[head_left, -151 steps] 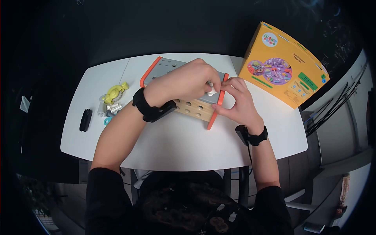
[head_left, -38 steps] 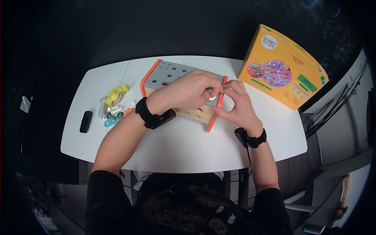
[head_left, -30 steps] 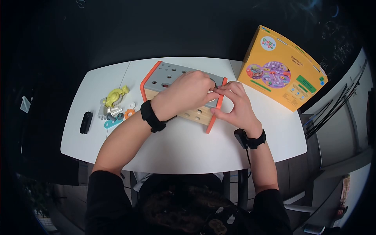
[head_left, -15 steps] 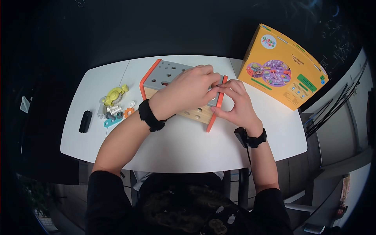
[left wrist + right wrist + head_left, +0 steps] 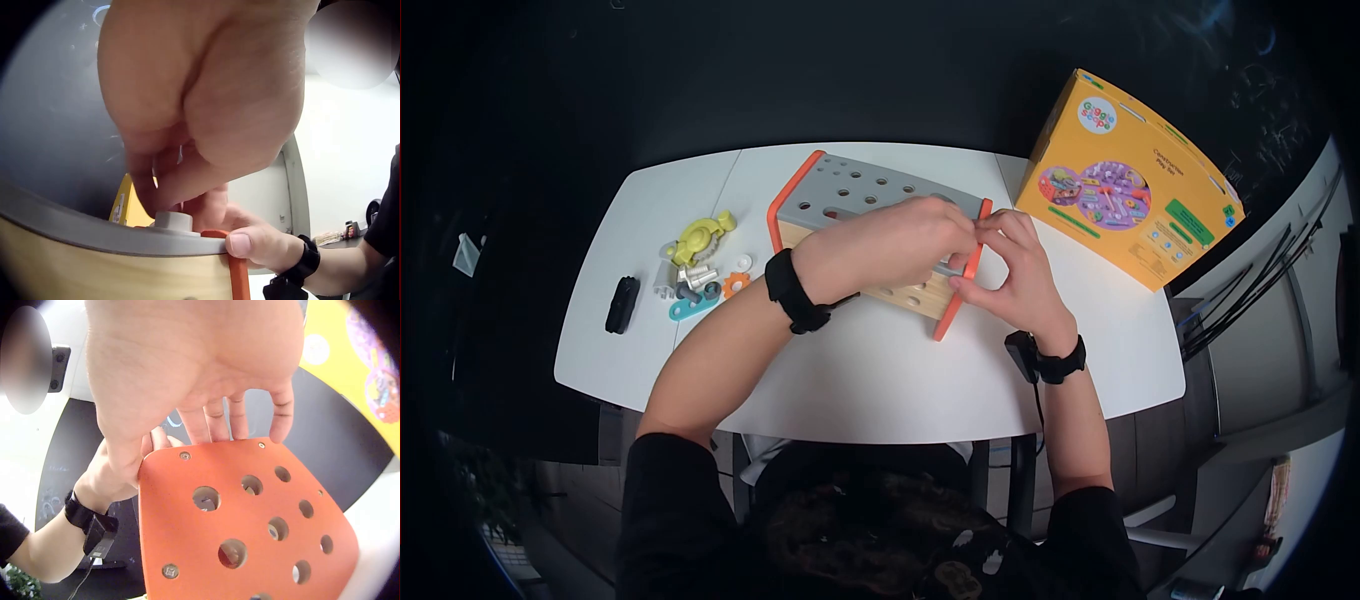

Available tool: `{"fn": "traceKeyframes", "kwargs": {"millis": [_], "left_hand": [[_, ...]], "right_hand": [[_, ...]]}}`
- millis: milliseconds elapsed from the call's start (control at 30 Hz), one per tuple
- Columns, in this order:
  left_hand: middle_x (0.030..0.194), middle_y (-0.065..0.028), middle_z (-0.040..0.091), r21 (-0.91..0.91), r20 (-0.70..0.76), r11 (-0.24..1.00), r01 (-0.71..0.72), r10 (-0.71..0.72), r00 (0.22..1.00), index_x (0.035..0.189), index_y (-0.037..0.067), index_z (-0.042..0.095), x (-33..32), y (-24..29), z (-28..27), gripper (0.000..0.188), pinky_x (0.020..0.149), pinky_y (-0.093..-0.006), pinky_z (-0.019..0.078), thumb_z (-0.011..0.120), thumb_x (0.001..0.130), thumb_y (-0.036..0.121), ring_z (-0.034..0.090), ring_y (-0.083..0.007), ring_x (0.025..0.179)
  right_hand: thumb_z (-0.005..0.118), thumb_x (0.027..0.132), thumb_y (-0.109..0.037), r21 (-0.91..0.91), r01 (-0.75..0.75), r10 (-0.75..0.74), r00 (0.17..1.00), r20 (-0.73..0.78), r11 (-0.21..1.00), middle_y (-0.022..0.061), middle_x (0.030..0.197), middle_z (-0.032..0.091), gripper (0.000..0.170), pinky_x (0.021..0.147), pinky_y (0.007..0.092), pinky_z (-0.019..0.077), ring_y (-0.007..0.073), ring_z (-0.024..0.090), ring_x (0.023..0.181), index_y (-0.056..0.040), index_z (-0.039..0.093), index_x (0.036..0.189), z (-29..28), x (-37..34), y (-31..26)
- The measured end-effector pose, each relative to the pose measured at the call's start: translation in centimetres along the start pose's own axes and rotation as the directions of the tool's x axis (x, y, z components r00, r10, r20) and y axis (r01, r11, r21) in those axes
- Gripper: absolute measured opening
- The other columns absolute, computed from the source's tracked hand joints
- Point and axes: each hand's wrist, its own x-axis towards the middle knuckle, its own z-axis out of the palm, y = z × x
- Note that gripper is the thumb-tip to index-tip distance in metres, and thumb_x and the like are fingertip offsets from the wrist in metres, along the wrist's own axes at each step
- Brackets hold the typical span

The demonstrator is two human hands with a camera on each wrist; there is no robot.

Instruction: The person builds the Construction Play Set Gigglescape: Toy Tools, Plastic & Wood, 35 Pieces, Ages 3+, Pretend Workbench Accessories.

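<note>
A toy workbench [image 5: 862, 182] with a grey holed top, pale wooden front and orange ends stands on the white table. My left hand [image 5: 885, 245] reaches over its right end, palm down. In the left wrist view its fingers close round a white hexagonal bolt head [image 5: 173, 221], which sits on the grey top. My right hand [image 5: 1028, 280] grips the orange end panel [image 5: 250, 515], thumb at the front edge and fingers over the upper edge. The head view hides the bolt head behind my left hand.
Left of the workbench lie a yellow toy part [image 5: 700, 240], white bolts, grey pieces, an orange gear [image 5: 736, 285] and a turquoise strip [image 5: 693, 306]. Beside them is a black case-like object [image 5: 622, 305]. A yellow construction-set box [image 5: 1130, 180] stands at the back right.
My left fingers have shifted repeatedly around the white bolt head, and now cover it in the head view. The left forearm has moved off the gear. My right hand keeps its grip.
</note>
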Motion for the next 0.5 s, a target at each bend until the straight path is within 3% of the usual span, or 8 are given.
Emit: {"fn": "traceKeyframes", "kwargs": {"millis": [100, 167, 200, 267, 300, 367, 500], "left_hand": [[0.094, -0.0150, 0.064, -0.061, 0.057, 0.998, -0.030, 0.033, 0.998, 0.081, -0.003, 0.058, 0.2, 0.3, -0.1, 0.013, 0.081, -0.0433, 0.0529, 0.059, 0.075, -0.014, 0.063, -0.0363, 0.093], [0.089, -0.0147, 0.065, -0.070, -0.159, 0.994, 0.083, -0.094, 0.983, 0.083, -0.002, 0.062, 0.4, 1.2, -0.1, 0.008, 0.080, -0.0436, 0.0536, 0.062, 0.078, -0.007, 0.064, -0.0359, 0.089], [0.089, -0.0147, 0.065, -0.070, -0.159, 0.994, 0.084, -0.094, 0.983, 0.083, -0.002, 0.062, 0.5, 1.5, 0.0, 0.008, 0.080, -0.0436, 0.0536, 0.062, 0.078, -0.007, 0.064, -0.0359, 0.089], [0.087, -0.0149, 0.067, 0.124, -0.237, 0.964, 0.234, -0.200, 0.951, 0.085, -0.002, 0.068, 0.5, 1.7, 0.2, 0.005, 0.080, -0.0437, 0.0551, 0.065, 0.084, 0.002, 0.066, -0.0361, 0.086], [0.087, -0.0149, 0.067, 0.122, -0.237, 0.964, 0.237, -0.204, 0.950, 0.085, -0.002, 0.068, 0.4, 1.5, 0.4, 0.005, 0.080, -0.0437, 0.0551, 0.065, 0.084, 0.002, 0.066, -0.0361, 0.086], [0.086, -0.0170, 0.069, 0.209, -0.099, 0.948, 0.241, -0.225, 0.969, 0.091, -0.003, 0.073, 0.4, 0.9, 0.6, 0.015, 0.082, -0.0446, 0.0561, 0.066, 0.089, 0.010, 0.068, -0.0374, 0.085], [0.090, -0.0200, 0.070, 0.222, -0.039, 0.940, 0.260, -0.258, 0.965, 0.093, -0.006, 0.073, 0.6, 1.2, 0.5, 0.018, 0.083, -0.0447, 0.0565, 0.068, 0.089, 0.012, 0.070, -0.0385, 0.085]], "right_hand": [[0.087, 0.070, -0.032, -0.009, -0.001, 0.001, 1.000, 0.001, 1.000, 0.0099, 0.109, 0.065, 0.049, 0.094, 0.0401, 0.0501, 0.0305, 0.057, 0.110, -0.0038, 0.073, 0.107, 0.0, 0.0, -0.1], [0.087, 0.070, -0.031, 0.008, -0.017, 0.017, 1.000, 0.018, 1.000, 0.0098, 0.110, 0.065, 0.049, 0.095, 0.0404, 0.0502, 0.0308, 0.057, 0.110, -0.0044, 0.073, 0.108, -0.2, 0.0, -0.2], [0.087, 0.070, -0.031, 0.008, -0.017, 0.017, 1.000, 0.019, 1.000, 0.0098, 0.110, 0.065, 0.049, 0.095, 0.0404, 0.0502, 0.0308, 0.057, 0.110, -0.0044, 0.073, 0.108, -0.2, 0.0, -0.2], [0.087, 0.070, -0.031, 0.000, 0.009, -0.009, 1.000, -0.020, 1.000, 0.0098, 0.111, 0.065, 0.049, 0.095, 0.0406, 0.0503, 0.0309, 0.057, 0.110, -0.0049, 0.073, 0.109, 0.1, 0.0, -0.1], [0.087, 0.070, -0.031, 0.002, 0.009, -0.009, 1.000, -0.017, 1.000, 0.0098, 0.111, 0.065, 0.049, 0.095, 0.0406, 0.0503, 0.0309, 0.057, 0.110, -0.0049, 0.073, 0.109, 0.2, 0.0, -0.1], [0.087, 0.070, -0.030, 0.005, 0.008, -0.007, 1.000, -0.024, 1.000, 0.0099, 0.112, 0.065, 0.050, 0.095, 0.0407, 0.0503, 0.0310, 0.058, 0.110, -0.0051, 0.073, 0.110, 0.3, -0.1, 0.2], [0.088, 0.070, -0.031, 0.005, 0.012, -0.012, 1.000, -0.017, 1.000, 0.0095, 0.112, 0.065, 0.050, 0.096, 0.0405, 0.0503, 0.0306, 0.058, 0.111, -0.0051, 0.073, 0.111, 0.3, -0.1, 0.2]]}}
